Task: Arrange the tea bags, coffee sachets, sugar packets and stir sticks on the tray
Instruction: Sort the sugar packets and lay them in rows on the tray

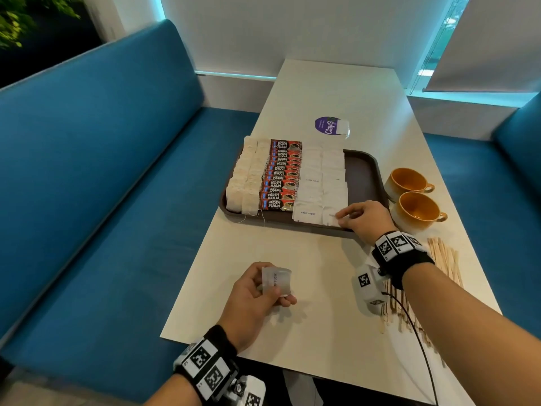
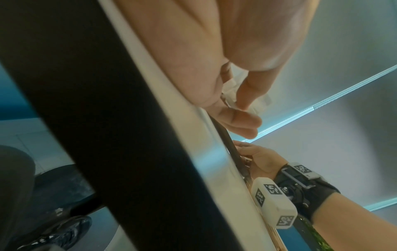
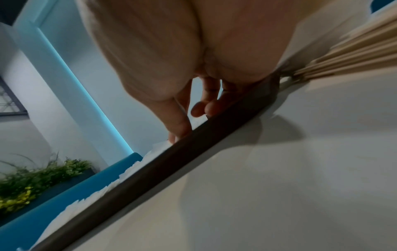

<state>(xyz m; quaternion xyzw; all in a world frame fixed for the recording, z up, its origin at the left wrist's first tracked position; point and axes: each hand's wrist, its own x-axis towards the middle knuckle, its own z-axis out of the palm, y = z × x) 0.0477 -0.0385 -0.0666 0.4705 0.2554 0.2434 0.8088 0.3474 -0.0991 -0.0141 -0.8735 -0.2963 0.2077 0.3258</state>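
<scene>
My left hand (image 1: pixel 257 300) grips a small stack of sugar packets (image 1: pixel 276 281) above the table (image 1: pixel 322 288), while my right hand (image 1: pixel 366 218) pinches one packet (image 1: pixel 333 219) at the near edge of the tray (image 1: pixel 363 171).

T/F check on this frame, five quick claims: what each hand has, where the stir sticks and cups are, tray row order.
1. The left hand holds sugar packets above the table. True.
2. The stir sticks already lie on the tray. False: they lie on the table, near the right forearm.
3. The right hand pinches a sugar packet at the tray's near edge. True.
4. The coffee sachets sit between the tea bags and the sugar rows. True.
5. Both orange cups stand on the tray. False: they stand on the table, right of it.
</scene>
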